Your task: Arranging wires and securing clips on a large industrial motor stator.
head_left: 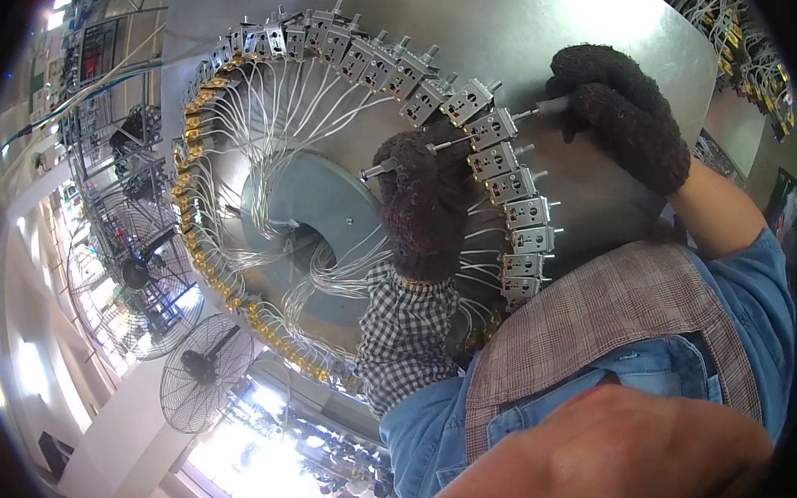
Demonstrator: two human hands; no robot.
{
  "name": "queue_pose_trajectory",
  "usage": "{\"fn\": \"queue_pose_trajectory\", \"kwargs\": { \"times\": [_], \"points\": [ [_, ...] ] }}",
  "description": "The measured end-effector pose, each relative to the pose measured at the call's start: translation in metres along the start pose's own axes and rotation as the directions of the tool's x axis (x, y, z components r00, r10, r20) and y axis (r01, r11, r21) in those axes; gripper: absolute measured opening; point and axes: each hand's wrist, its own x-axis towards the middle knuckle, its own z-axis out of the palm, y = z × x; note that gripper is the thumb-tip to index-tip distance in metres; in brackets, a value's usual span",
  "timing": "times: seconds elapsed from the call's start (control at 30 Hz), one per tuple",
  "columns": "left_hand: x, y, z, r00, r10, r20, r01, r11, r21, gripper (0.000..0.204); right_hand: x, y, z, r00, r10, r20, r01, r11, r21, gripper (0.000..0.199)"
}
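Observation:
A round metal fixture [324, 208] carries a ring of small grey switch-like units [491, 129] on its rim, with thin white wires running inward. My left hand [423, 203], in a dark knitted glove with a checked sleeve, lies over the ring's right side and grips a thin metal rod [378, 168] that sticks out to its left. My right hand [621, 116], also in a dark glove, holds a grey-handled screwdriver [549, 108]. Its tip points left at one unit on the upper right of the ring.
The fixture sits on a grey metal tabletop [531, 26]. Brass fittings [194, 224] line the ring's left rim. Bundles of wired parts [748, 41] lie at the far right. Wire-guard fans [198, 372] and racks fill the left side.

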Motion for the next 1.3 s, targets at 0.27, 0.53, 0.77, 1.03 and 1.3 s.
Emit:
{"fn": "queue_pose_trajectory", "kwargs": {
  "times": [0.27, 0.53, 0.77, 1.03, 1.3],
  "points": [
    [0.006, -0.004, -0.013, 0.999, -0.024, 0.041, 0.024, 1.0, 0.009, 0.039, 0.004, -0.001, 0.002, 0.998, 0.055, 0.002, -0.055, 0.998, -0.008, 0.035],
    [0.005, -0.003, -0.015, 0.998, 0.018, 0.067, -0.018, 1.0, -0.005, 0.036, 0.011, -0.024, 0.009, 0.965, 0.254, -0.063, -0.262, 0.937, -0.232, 0.032],
    [0.002, 0.0, -0.012, 0.996, 0.011, 0.092, -0.009, 1.0, -0.017, 0.032, 0.012, -0.026, 0.009, 0.994, 0.112, -0.013, -0.107, 0.907, -0.407, 0.037],
    [0.002, -0.005, -0.008, 0.997, 0.029, 0.068, -0.031, 0.999, 0.026, 0.028, 0.02, -0.005, 0.0, 0.986, -0.139, 0.095, 0.169, 0.808, -0.565, 0.029],
    [-0.004, 0.005, -0.005, 0.998, -0.059, -0.034, 0.06, 0.998, 0.027, 0.031, 0.02, -0.011, 0.007, 0.999, 0.011, 0.034, 0.004, 0.912, -0.41, 0.025]
  ]
}}
